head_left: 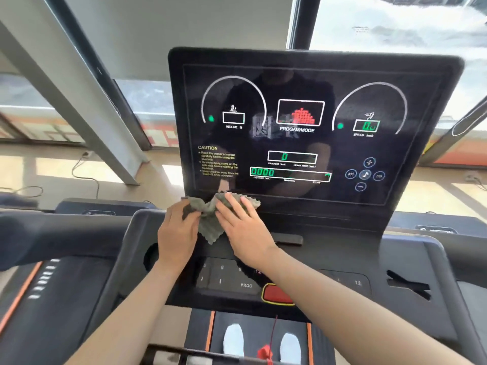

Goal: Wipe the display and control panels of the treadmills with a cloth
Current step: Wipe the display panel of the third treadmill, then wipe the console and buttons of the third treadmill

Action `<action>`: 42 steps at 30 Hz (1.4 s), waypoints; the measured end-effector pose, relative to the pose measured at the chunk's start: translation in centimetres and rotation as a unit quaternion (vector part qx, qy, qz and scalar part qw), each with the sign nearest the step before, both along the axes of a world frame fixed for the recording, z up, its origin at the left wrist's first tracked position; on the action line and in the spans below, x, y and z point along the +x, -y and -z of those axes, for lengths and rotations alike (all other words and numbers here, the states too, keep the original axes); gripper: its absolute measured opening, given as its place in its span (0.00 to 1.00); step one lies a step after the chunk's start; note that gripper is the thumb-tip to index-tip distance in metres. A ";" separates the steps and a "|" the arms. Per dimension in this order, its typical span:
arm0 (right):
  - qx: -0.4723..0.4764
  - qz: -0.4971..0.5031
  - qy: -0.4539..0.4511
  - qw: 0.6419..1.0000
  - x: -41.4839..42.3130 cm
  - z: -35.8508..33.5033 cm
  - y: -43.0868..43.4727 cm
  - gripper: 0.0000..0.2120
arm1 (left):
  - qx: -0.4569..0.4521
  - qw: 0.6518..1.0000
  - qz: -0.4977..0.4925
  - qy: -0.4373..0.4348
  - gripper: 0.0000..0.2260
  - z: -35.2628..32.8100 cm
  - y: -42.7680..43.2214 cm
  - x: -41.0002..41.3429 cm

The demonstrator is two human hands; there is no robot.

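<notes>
Treadmill (411, 259) work looks to me to be in an early or middle stage. The wide display (303, 127) is switched on, its long side runs left to right, and it leans back a little so that it faces the person. Its glass is glossy and shows reflections, but I cannot tell which parts were already wiped. Below it, the control panel (232, 283) with its keys and the red button (276, 295) lies almost flat under the forearms, and I judge it is not yet cleaned. The neighbouring treadmills (100, 206) on both sides wait too.

The grey cloth (208, 225) is at the lower edge of the display, on the ledge between the display and the control panel. It is crumpled. Its longer side follows the display's lower edge, left to right, and one corner points down toward the person.

The right hand (242, 227) lies flat on the cloth's right part, fingers straight, and presses it. The left hand (176, 233) has its fingers curled into the cloth's left part and grips it.
</notes>
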State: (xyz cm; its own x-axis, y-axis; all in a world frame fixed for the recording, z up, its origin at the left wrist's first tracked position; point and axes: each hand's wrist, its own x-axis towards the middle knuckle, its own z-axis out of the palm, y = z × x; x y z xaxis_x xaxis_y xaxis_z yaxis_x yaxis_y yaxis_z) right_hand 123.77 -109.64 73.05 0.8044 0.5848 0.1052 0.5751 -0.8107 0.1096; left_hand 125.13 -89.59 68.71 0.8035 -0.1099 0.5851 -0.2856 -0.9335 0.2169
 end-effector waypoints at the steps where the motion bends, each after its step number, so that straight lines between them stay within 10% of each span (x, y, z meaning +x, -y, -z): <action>1: -0.021 -0.009 -0.005 1.000 -0.2 0.4 -0.7 0.30 | -0.005 1.000 0.004 -0.009 0.12 0.1 -0.3 -0.3; 7: -0.054 -0.032 -0.023 0.998 -1.7 3.3 -0.1 0.28 | -0.066 0.988 0.028 -0.137 0.07 1.1 0.2 -2.0; 15: 0.163 0.097 0.020 0.982 -4.0 4.7 7.4 0.18 | -0.141 0.968 0.100 -0.184 0.06 0.4 7.0 -2.2; 32: 0.241 0.384 0.016 0.891 -8.2 3.6 25.2 0.11 | -0.001 0.912 0.346 -0.219 0.13 -0.3 24.6 -2.7; 42: 0.294 0.322 -0.036 0.899 -10.4 3.9 23.7 0.14 | 0.069 0.911 0.355 -0.197 0.15 1.2 24.0 -4.9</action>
State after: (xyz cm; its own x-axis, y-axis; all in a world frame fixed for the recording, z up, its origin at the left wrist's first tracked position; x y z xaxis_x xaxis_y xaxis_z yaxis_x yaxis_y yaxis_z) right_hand 113.34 -133.38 69.11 0.9733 -0.1438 0.1790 -0.0451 -0.8840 -0.4654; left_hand 120.27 -113.58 67.50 0.6466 -0.7340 0.2079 -0.7530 -0.5703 0.3283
